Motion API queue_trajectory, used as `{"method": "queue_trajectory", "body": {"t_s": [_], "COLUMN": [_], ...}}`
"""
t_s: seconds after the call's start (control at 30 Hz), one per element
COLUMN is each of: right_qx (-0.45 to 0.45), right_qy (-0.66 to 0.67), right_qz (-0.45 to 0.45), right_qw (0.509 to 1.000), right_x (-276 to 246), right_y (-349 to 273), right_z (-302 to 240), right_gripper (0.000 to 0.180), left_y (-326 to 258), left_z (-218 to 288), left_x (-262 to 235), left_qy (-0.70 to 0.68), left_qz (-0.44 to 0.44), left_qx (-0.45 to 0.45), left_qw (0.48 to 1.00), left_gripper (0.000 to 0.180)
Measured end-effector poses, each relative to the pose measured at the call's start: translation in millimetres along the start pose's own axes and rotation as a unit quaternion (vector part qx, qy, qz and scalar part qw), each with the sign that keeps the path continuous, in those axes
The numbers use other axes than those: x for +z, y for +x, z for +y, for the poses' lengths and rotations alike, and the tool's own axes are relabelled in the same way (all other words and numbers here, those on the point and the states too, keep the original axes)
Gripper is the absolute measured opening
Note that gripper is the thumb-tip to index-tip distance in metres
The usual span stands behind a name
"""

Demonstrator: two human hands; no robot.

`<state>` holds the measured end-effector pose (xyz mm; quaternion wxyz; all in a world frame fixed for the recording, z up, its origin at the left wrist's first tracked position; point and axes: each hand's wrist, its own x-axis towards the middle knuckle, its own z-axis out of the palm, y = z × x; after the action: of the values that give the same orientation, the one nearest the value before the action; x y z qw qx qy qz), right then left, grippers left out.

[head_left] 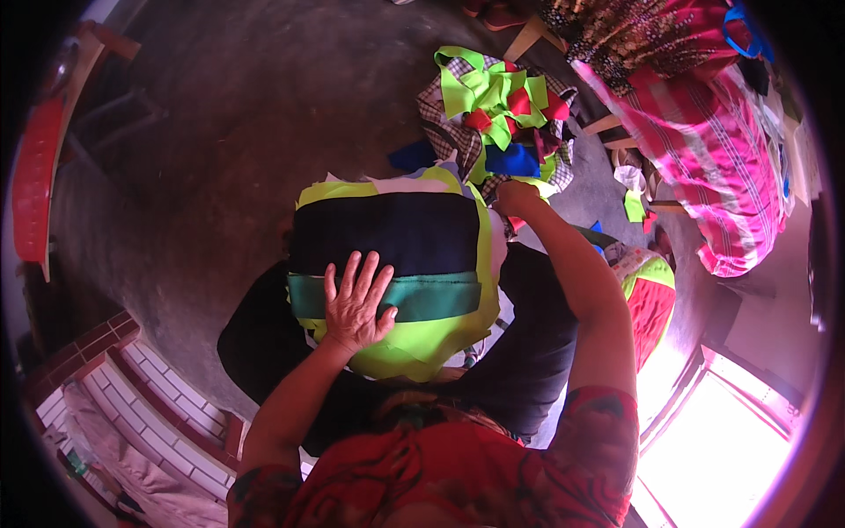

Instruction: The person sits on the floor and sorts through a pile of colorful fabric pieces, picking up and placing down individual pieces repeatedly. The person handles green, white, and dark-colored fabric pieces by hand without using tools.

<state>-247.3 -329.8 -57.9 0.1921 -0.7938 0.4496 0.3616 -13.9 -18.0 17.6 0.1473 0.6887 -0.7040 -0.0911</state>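
Across my lap lies a layered stack of cloth pieces: a wide black piece, a dark green strip along its near edge, and yellow-green cloth showing around them. My left hand rests flat on the green strip, its fingers spread and pointing away from me. Beyond the stack's far right corner, my right hand is closed with its fingers curled down. Whatever it grips is hidden under the hand. Right by it is a heap of lime-green scraps, mixed with red scraps and a blue scrap.
The scraps lie on checked cloth on the grey floor. Far right, pink plaid cloth drapes over wooden-legged furniture beneath dried stalks. A red-topped piece of furniture stands left. Near right is a red-and-lime bundle.
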Motion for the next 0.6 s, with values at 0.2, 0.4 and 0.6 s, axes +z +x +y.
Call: {"method": "queue_trajectory", "body": {"t_s": [0.2, 0.4, 0.6], "right_qx": [0.049, 0.114, 0.046], "right_qy": [0.077, 0.240, 0.408], "right_qz": [0.103, 0.238, 0.199], "right_qw": [0.990, 0.934, 0.890], "right_x": [-40.0, -27.0, 69.5], "right_y": [54.7, 118.6, 158.8], "right_z": [-5.2, 5.2, -16.4], "right_gripper": [0.039, 0.068, 0.124], "left_y": [-0.6, -2.3, -5.2], "left_z": [-0.7, -0.6, -3.6], "left_x": [0.6, -0.6, 5.8], "left_qy": [-0.006, -0.011, -0.006], "left_qz": [0.002, -0.014, 0.003], "left_qx": [-0.010, -0.010, -0.002], "left_qw": [1.000, 1.000, 1.000], "left_gripper": [0.057, 0.055, 0.054]}}
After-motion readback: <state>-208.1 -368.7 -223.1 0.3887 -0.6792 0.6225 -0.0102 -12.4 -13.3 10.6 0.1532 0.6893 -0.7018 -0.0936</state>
